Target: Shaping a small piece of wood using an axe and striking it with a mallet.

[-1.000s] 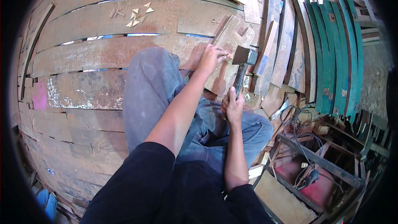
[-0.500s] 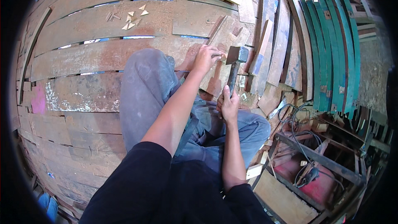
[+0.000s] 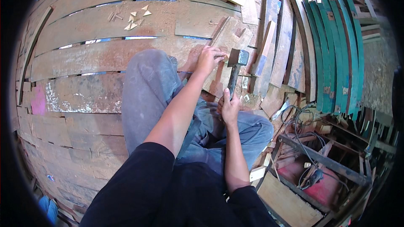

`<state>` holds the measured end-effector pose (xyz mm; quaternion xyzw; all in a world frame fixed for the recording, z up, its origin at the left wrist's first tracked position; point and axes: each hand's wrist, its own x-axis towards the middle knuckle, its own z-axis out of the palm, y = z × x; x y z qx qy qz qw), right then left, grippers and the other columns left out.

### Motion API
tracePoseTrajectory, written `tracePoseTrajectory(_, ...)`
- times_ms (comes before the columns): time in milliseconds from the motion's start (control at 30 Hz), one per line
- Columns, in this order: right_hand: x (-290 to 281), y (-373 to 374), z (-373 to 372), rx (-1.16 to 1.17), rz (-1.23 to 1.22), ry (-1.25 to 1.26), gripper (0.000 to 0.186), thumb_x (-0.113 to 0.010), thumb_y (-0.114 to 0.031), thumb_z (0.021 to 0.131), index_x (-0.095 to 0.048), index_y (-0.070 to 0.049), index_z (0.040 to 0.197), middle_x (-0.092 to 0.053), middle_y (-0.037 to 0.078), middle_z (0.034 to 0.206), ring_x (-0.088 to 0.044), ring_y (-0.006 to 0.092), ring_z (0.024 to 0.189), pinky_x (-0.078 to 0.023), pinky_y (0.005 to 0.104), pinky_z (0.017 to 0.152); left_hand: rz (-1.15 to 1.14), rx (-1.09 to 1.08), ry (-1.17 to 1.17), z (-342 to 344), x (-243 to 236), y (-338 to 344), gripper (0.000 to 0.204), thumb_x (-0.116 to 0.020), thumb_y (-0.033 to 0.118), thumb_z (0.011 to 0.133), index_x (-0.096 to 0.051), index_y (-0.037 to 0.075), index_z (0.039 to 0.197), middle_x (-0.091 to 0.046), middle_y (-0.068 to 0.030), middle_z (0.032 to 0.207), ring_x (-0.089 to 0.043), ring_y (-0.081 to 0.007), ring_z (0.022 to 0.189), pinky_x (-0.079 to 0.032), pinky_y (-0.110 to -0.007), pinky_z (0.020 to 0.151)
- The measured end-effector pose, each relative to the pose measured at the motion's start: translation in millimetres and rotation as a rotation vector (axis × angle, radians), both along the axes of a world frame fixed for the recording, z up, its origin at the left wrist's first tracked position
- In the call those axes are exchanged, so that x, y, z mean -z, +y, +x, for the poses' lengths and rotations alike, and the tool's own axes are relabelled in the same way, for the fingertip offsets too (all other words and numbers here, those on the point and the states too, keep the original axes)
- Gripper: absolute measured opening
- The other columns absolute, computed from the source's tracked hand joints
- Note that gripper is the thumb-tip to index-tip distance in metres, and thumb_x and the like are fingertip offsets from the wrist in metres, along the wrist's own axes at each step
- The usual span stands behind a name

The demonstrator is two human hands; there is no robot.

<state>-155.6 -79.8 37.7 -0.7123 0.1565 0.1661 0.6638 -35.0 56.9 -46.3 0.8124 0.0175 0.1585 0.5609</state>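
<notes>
The right hand [image 3: 229, 108] is wrapped firmly round the dark handle of a hatchet [image 3: 234, 77], its squarish metal head up beside the left fingertips. The left hand [image 3: 207, 60] has its fingers drawn close together — whether they pinch anything, I can't tell from here. Under the hatchet head lies a rough, dusty wooden board [image 3: 230, 41]. Pale triangular wood chips [image 3: 134, 26] are scattered farther off on the planks; long green-painted slats [image 3: 336, 59] stand crowded to the right, and the bent left knee [image 3: 147, 75] fills the space beside the left forearm.
</notes>
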Motion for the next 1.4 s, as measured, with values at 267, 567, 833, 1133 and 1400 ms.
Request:
tracePoseTrajectory(267,-1.8,1.0,3.0,-0.024,-0.042,-0.032,0.028,-0.047,-0.028,0.102,-0.043,-0.008,0.083,-0.037,-0.005,0.053,-0.036,0.0053,0.041,-0.032,0.0242,0.037,0.05,0.008,0.008,5.2,4.8,2.0,0.02,-0.078,0.016,0.07,-0.077,0.015,0.09,-0.07,-0.0039,0.094,-0.06,-0.0227,0.091,-0.047,-0.034,0.086)
tracePoseTrajectory(567,-1.6,-1.1,1.8,-0.017,-0.051,-0.011,0.031,-0.047,-0.029,0.102,-0.041,-0.009,0.08,-0.037,-0.004,0.052,-0.036,0.0059,0.04,-0.032,0.0247,0.036,0.043,0.006,0.042,2.6,-3.0,0.6,0.019,-0.078,0.016,0.071,-0.077,0.014,0.09,-0.07,-0.0033,0.094,-0.059,-0.0231,0.094,-0.046,-0.034,0.088)
tracePoseTrajectory(833,-6.8,-8.0,5.1,-0.012,-0.002,-0.02,0.03,-0.048,-0.029,0.102,-0.042,-0.009,0.08,-0.038,-0.004,0.053,-0.036,0.006,0.039,-0.031,0.0248,0.035,0.066,0.049,0.026,0.0,-1.5,2.8,0.02,-0.077,0.014,0.072,-0.076,0.014,0.092,-0.069,-0.0044,0.095,-0.059,-0.0248,0.095,-0.046,-0.035,0.088)
tracePoseTrajectory(1133,-105.6,2.7,22.3,0.054,0.209,-0.569,0.028,-0.046,-0.027,0.102,-0.046,-0.005,0.084,-0.043,-0.002,0.057,-0.039,0.0052,0.045,-0.029,0.0221,0.04,0.091,0.047,0.105,3.0,-4.3,6.2,0.02,-0.075,0.013,0.074,-0.075,0.01,0.093,-0.068,-0.0064,0.1,-0.057,-0.0274,0.099,-0.046,-0.037,0.091)
tracePoseTrajectory(1400,3.5,-20.6,6.7,-0.038,-0.067,0.036,0.036,-0.046,-0.032,0.102,-0.039,-0.011,0.074,-0.036,-0.003,0.051,-0.035,0.0074,0.038,-0.032,0.0259,0.036,0.081,0.065,0.07,2.1,-3.8,1.1,0.021,-0.075,0.013,0.075,-0.075,0.013,0.095,-0.069,-0.0058,0.101,-0.058,-0.0264,0.099,-0.046,-0.036,0.091)
